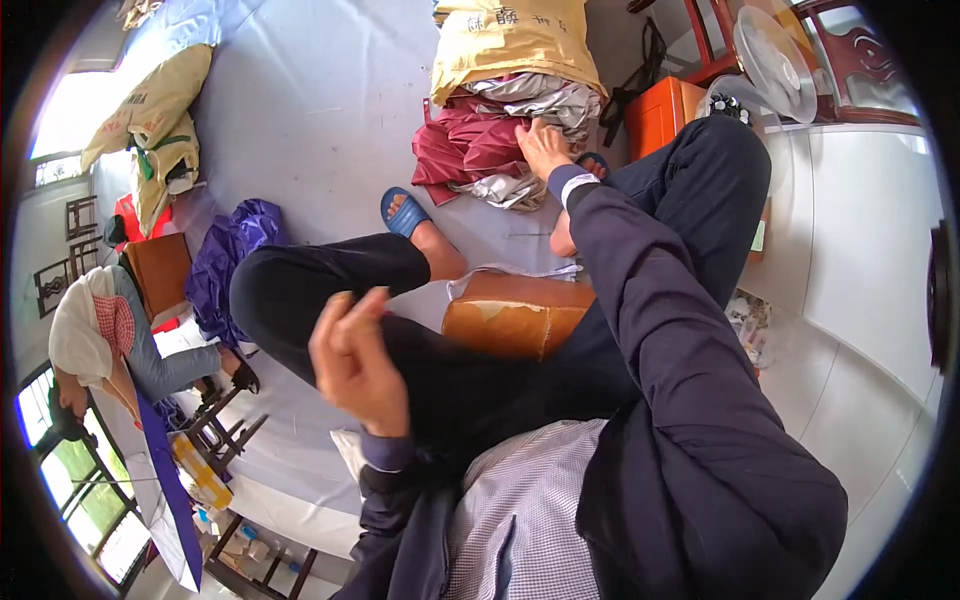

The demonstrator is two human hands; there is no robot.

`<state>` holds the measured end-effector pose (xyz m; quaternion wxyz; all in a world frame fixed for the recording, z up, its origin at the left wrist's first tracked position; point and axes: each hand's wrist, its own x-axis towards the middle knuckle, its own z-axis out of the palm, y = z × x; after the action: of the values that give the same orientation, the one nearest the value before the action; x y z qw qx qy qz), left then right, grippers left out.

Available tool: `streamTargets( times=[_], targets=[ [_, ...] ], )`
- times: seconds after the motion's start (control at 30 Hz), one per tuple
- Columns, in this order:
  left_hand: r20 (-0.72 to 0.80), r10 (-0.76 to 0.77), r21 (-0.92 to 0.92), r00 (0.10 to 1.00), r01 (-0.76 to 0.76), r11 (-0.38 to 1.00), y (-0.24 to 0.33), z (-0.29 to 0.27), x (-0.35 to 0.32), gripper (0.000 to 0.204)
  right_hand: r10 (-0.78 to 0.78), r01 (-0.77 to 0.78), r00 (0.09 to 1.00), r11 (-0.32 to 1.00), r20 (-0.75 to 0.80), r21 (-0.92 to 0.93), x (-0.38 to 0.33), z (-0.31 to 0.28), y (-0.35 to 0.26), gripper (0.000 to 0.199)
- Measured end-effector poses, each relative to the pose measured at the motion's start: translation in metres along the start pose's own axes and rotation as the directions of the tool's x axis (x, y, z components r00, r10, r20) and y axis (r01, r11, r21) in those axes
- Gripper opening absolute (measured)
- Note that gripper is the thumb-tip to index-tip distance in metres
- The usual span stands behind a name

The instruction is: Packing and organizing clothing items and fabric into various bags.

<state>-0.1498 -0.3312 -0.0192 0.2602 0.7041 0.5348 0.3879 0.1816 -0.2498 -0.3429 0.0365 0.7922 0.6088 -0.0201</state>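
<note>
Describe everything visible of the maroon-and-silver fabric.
The maroon-and-silver fabric lies crumpled in loose folds on the greyish floor, near a blue slipper. It looks thin, slightly shiny, maroon mostly at left, silvery toward its far and near edges. A yellow sack meets its far side. The right hand touches its right side; any grip is unclear.

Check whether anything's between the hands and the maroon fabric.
Left hand: bent left leg and left blue slipper lie between it and the maroon fabric in this view. Right hand: at the fabric, nothing visible between.
</note>
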Motion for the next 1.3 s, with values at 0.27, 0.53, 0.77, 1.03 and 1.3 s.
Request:
streamTargets(
  times=[0.27,0.53,0.77,1.03,1.3],
  targets=[
    [0.329,-0.104,-0.217,0.939,0.182,0.959,0.001,0.042,-0.034,0.021,-0.106,0.108,0.994,0.992,0.022,-0.073,-0.017,0.013,0.004,0.013],
    [0.615,-0.223,-0.334,0.757,0.505,0.796,-0.002,0.054,-0.018,0.024,-0.221,0.230,0.972,0.799,-0.083,0.556,0.009,-0.056,-0.035,0.021],
    [0.629,-0.213,-0.391,0.748,0.541,0.745,-0.021,0.067,-0.026,0.034,-0.262,0.224,0.962,0.576,-0.083,0.786,0.011,-0.171,-0.033,0.033],
    [0.406,0.043,0.069,0.913,-0.078,0.995,-0.013,0.083,-0.035,0.083,-0.332,-0.596,0.794,-0.588,0.509,0.547,-0.055,-0.215,-0.055,0.010],
    [0.398,-0.228,-0.390,0.889,0.389,0.835,-0.022,0.100,-0.028,0.019,-0.240,-0.354,0.935,-0.559,0.262,0.750,-0.133,-0.272,-0.047,0.019]
  ],
)
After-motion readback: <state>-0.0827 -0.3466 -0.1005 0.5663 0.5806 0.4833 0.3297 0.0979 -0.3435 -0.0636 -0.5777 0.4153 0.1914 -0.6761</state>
